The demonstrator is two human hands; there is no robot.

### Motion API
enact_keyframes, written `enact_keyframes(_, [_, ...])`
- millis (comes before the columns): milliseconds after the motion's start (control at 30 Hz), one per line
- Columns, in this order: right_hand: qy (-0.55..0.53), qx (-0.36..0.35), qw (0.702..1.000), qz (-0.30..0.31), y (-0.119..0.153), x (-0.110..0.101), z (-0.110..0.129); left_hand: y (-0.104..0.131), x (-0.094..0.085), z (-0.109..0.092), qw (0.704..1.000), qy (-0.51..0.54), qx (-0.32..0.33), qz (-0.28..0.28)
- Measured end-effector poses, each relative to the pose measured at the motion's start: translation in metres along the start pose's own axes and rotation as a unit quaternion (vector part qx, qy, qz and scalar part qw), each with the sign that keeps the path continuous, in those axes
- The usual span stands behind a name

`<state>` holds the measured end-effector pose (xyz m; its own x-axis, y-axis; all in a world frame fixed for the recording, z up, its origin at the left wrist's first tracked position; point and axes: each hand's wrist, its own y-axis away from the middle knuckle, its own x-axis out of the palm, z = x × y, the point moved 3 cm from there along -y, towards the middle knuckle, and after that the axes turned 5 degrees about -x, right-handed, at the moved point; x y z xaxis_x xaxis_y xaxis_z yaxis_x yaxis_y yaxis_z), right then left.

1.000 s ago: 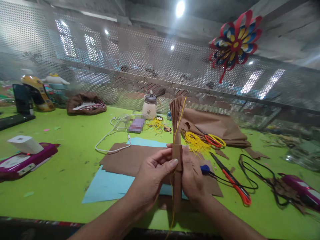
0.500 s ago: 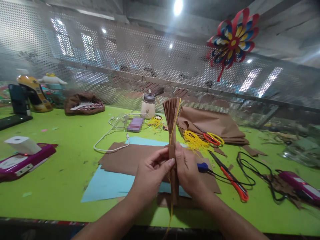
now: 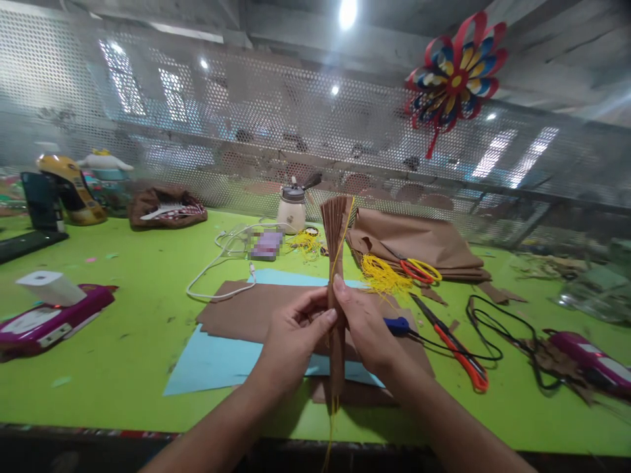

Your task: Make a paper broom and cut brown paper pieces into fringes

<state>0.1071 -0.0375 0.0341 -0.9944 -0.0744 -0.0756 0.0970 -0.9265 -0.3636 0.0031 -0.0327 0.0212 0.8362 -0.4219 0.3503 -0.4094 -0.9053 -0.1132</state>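
A narrow bundle of pleated brown paper (image 3: 336,358) stands upright between my hands, its folds fanned at the top. My left hand (image 3: 300,328) pinches its middle from the left, thumb in front. On the right side my right hand (image 3: 362,318) grips it slightly higher, with the thumb pressed on the paper. A yellow string (image 3: 347,230) runs down along the bundle and hangs below its lower end. Behind and under the hands lie brown sheets (image 3: 241,312) on light blue paper (image 3: 211,361).
Right of my hands are a blue-handled tool (image 3: 397,326), a red-handled cutter (image 3: 456,351), yellow strings (image 3: 382,274), scissors (image 3: 419,270) and folded brown paper (image 3: 419,240). A white cable (image 3: 197,292) and purple power strips (image 3: 54,322) lie on the green table (image 3: 133,368).
My right thumb has moved up and left onto the front of the bundle. The bundle's lower end has shifted slightly left and turned a little.
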Motion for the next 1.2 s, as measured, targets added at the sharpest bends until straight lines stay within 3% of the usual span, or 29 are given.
enact_keyframes(233, [-0.151,0.052,0.987,0.022,0.009,-0.003,-0.006,-0.002,-0.001,0.0,0.99,0.115,-0.073,0.035])
enact_keyframes(400, [-0.185,0.086,0.979,0.026,0.013,-0.005,-0.015,-0.003,-0.001,-0.002,0.983,0.14,-0.115,0.04])
enact_keyframes(500, [-0.137,0.04,0.989,0.025,0.012,-0.003,-0.016,-0.004,0.0,0.0,0.984,0.136,-0.114,0.036])
enact_keyframes(667, [0.038,-0.055,0.997,-0.024,0.014,-0.004,-0.015,-0.004,0.001,0.001,0.986,0.123,-0.114,0.016])
enact_keyframes(900, [0.262,-0.135,0.952,-0.076,0.02,-0.009,-0.02,-0.004,0.001,0.008,0.989,0.113,-0.09,-0.021])
enact_keyframes(1033, [0.266,-0.13,0.954,-0.051,0.02,-0.007,-0.02,-0.006,-0.001,0.01,0.989,0.125,-0.079,-0.016])
enact_keyframes(1200, [0.116,-0.057,0.991,-0.028,0.013,-0.01,-0.016,-0.006,-0.001,0.007,0.988,0.137,-0.072,-0.002])
